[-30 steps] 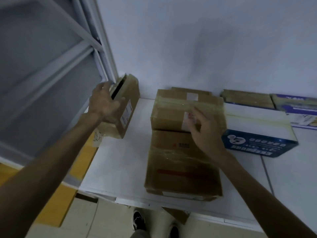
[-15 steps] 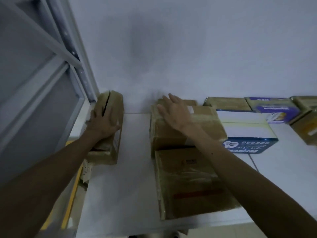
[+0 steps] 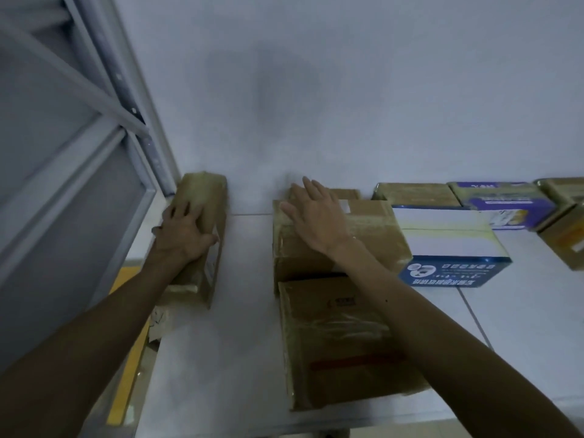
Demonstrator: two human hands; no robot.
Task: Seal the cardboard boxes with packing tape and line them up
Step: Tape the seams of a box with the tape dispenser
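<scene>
My left hand (image 3: pixel 184 230) grips a narrow taped cardboard box (image 3: pixel 203 197) that stands at the table's left edge, its far end against the wall. My right hand (image 3: pixel 316 216) lies flat, fingers straight, on top of a taped brown box (image 3: pixel 376 238) in the middle. In front of that box lies a flatter cardboard box (image 3: pixel 341 346) with a red stripe, partly under my right forearm. No tape roll is in view.
A white and blue printed box (image 3: pixel 448 251) sits right of the middle box. Behind it along the wall stand a brown box (image 3: pixel 414 194), a purple printed box (image 3: pixel 505 200) and more brown boxes (image 3: pixel 565 229). A grey metal frame (image 3: pixel 94 128) rises at left. The white table (image 3: pixel 240 311) ends near me.
My left hand set the narrow box down flatter and pushed it back to the wall. My right hand moved from the middle box's front face onto its top.
</scene>
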